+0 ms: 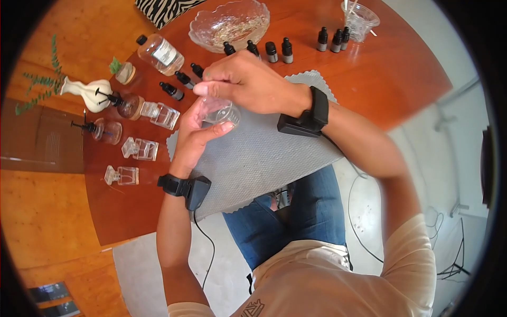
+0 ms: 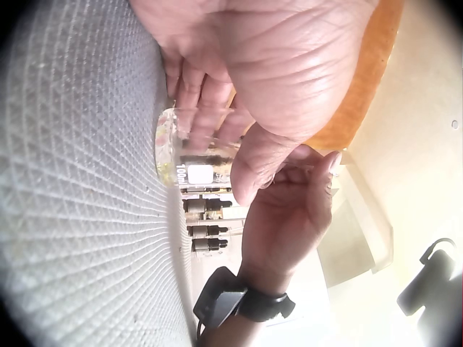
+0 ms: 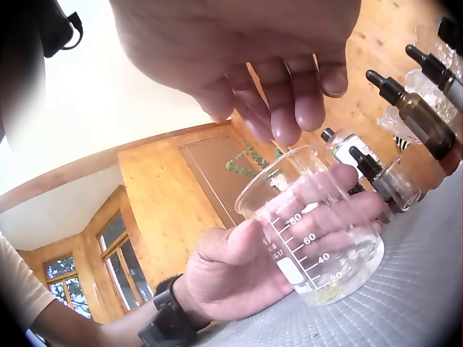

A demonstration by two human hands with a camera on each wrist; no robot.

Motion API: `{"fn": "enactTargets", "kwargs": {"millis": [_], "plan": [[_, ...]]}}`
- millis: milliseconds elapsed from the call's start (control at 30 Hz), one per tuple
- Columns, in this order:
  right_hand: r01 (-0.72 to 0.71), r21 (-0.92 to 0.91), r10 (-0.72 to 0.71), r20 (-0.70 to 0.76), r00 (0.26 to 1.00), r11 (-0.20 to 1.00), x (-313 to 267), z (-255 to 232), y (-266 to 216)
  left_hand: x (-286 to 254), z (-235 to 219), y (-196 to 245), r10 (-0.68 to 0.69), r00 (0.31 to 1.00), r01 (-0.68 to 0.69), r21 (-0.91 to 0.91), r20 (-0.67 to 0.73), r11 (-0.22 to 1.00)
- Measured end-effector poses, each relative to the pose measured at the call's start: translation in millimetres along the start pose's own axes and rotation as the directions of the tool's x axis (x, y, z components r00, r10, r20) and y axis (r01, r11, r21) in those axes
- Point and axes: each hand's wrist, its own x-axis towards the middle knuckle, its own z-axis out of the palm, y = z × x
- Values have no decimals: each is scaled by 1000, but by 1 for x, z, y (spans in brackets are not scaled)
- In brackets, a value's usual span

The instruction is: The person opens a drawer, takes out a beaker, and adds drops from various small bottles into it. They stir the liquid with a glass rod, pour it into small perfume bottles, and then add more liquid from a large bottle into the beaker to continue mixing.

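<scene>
A clear glass beaker [image 3: 311, 238] with white graduation marks stands at the mat, a little tilted in the right wrist view. Some pale, yellowish bits [image 3: 329, 294] lie on its bottom. My left hand [image 1: 193, 134] grips the beaker from the side, thumb on the near wall and fingers behind it. Directly over the rim hangs my right hand [image 1: 248, 84], its fingers [image 3: 286, 123] pointing loosely down toward the mouth. Nothing shows between the right fingers. In the left wrist view, the beaker [image 2: 199, 148] partly hides behind the left thumb.
A grey textured mat [image 1: 248, 164] covers the table's near side. Several dark dropper bottles [image 1: 287, 50] stand behind it. A glass bowl [image 1: 229, 26] holds dry flakes. A large capped bottle [image 1: 161, 54], square glass bottles [image 1: 145, 149] and a white vase [image 1: 92, 94] stand left.
</scene>
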Motion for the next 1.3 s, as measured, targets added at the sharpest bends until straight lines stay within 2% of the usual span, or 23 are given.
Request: {"fn": "enactTargets", "kwargs": {"millis": [67, 233, 333, 467, 567, 767, 867, 1067, 1167, 1300], "plan": [[14, -36, -14, -1, 1000, 999, 0, 1, 0, -1, 1, -1, -9, 1000, 8, -15, -15, 1000], [-54, 7, 54, -2, 999, 999, 0, -3, -6, -2, 5, 6, -26, 1000, 27, -27, 12, 999], [-41, -16, 41, 15, 999, 999, -1, -1, -2, 0, 5, 3, 9, 1000, -9, -30, 6, 1000], [-109, -6, 109, 48, 993, 994, 0, -7, -13, 1, 5, 2, 31, 1000, -31, -22, 0, 999], [-49, -4, 49, -20, 999, 999, 0, -1, -6, 1, 4, 1, 17, 1000, -17, -35, -2, 999], [-71, 13, 71, 37, 997, 997, -1, -5, -6, 0, 3, 1, -2, 1000, 2, -30, -5, 1000], [-47, -12, 47, -10, 999, 999, 1, -2, -2, 0, 4, 3, -7, 1000, 7, -45, 9, 999], [-120, 26, 118, 64, 991, 992, 0, -7, -9, -1, 3, 1, -1, 1000, 0, -25, -6, 1000], [-10, -12, 10, 14, 1000, 1000, 0, -1, -1, 0, 5, 4, -7, 1000, 7, -41, 3, 999], [-49, 7, 48, 58, 997, 999, -1, -4, -5, -1, 6, 5, -3, 1000, 3, -40, -8, 999]]}}
